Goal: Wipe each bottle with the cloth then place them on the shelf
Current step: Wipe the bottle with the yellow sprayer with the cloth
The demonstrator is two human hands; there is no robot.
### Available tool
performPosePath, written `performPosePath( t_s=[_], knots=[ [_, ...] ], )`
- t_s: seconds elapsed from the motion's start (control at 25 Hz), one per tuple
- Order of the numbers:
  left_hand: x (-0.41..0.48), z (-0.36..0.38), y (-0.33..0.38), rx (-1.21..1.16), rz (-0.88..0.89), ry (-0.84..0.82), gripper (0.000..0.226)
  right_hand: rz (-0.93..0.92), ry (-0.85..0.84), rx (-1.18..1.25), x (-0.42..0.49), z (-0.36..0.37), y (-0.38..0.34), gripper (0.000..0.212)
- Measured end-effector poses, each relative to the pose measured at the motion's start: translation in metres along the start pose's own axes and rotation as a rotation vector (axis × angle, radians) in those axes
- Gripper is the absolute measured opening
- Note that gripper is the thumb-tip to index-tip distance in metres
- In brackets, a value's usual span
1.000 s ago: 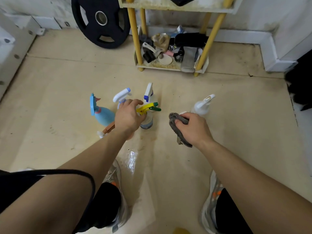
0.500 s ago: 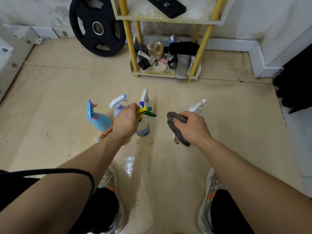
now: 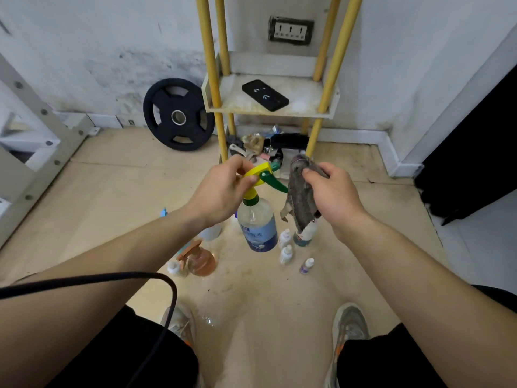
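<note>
Grips the bottle point(image 3: 258, 228) by its yellow-and-green sprayer point(image 3: 258, 171) with the left hand point(image 3: 223, 191), thumb and fingers curled round the sprayer's top. Holds it upright in the air, near of the shelf point(image 3: 268, 109) and clear of the floor point(image 3: 98, 197). Half a second ago had it standing on that floor among the other bottles, same hand already on the sprayer.

Clutches the cloth point(image 3: 300, 197) in the right hand point(image 3: 333, 194), fingers closed over its upper end, the rest hanging just right of the bottle, close to the green trigger; cannot tell whether touching. Has raised the cloth too: earlier kept it low and bunched.

Looks higher than before, so takes in the shelf's middle tier with a black phone point(image 3: 265, 95) lying on it, a socket point(image 3: 291, 30) on the wall behind, and the cluttered bottom tier far of both hands.

Leaves on the floor below the hands:
- an orange bottle point(image 3: 201, 260) near left
- three dropper bottles point(image 3: 286, 254) near right of the held one
- a white bottle point(image 3: 306, 233) half hidden behind the cloth
- a pale bottle point(image 3: 211, 232) behind the left wrist

Shows only the tip of a blue bottle point(image 3: 163, 212) past the left forearm. Takes in a black plate point(image 3: 179, 114) leaning on the wall left of the shelf, as before, and a black cable point(image 3: 140, 275) looping over the left forearm.
</note>
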State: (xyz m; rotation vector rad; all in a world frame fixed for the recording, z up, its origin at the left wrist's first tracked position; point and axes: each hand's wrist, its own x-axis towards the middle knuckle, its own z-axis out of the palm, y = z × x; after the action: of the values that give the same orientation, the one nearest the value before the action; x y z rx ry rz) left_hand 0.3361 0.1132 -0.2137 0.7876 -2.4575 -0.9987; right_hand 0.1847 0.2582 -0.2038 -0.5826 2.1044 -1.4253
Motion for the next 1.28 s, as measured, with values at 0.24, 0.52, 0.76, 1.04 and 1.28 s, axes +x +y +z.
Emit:
performPosePath(
  t_s=[0.24,0.52,0.76,1.04,1.28],
  knots=[
    [0.015,-0.016,0.01,-0.157,-0.037,0.188,0.011,0.177,0.016,0.439,-0.002,-0.016,-0.013,0.019],
    [0.041,-0.017,0.012,-0.245,-0.138,0.267,0.02,0.164,-0.016,0.256,0.018,-0.01,-0.006,0.02],
    [0.052,-0.015,0.009,-0.341,-0.178,0.283,0.018,0.037,-0.036,0.044,0.027,0.013,0.012,0.011],
    [0.061,-0.027,0.004,-0.505,-0.324,0.366,0.023,0.347,-0.024,-0.019,0.031,0.009,0.036,0.018],
    [0.061,-0.025,0.007,-0.644,-0.408,0.341,0.031,0.503,-0.055,0.354,0.024,0.016,0.03,0.02]
  ],
)
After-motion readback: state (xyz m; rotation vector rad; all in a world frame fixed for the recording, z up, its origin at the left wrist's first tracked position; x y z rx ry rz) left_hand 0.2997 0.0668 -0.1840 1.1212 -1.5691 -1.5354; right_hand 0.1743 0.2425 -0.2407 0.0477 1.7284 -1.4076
